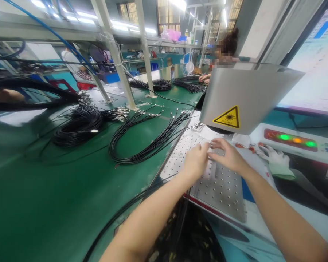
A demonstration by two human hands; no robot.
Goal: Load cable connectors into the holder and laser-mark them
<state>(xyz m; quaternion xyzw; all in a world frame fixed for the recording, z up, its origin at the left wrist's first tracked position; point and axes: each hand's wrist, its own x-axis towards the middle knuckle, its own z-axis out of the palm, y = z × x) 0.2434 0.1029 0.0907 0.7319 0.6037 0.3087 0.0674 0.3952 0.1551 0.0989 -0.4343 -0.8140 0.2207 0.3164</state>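
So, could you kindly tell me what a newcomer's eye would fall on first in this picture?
Probably the yellow warning sign on the grey housing, just above the left hand and right hand, which meet over the perforated plate. Next might come the glowing green and orange lights at the right, then the looped black cables on the green table at the left.

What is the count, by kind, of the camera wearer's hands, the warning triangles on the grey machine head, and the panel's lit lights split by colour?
Wearer's hands: 2 (left hand, right hand)
Yellow warning triangle: 1
Green lit lights: 2
Orange lit light: 1
Total: 6
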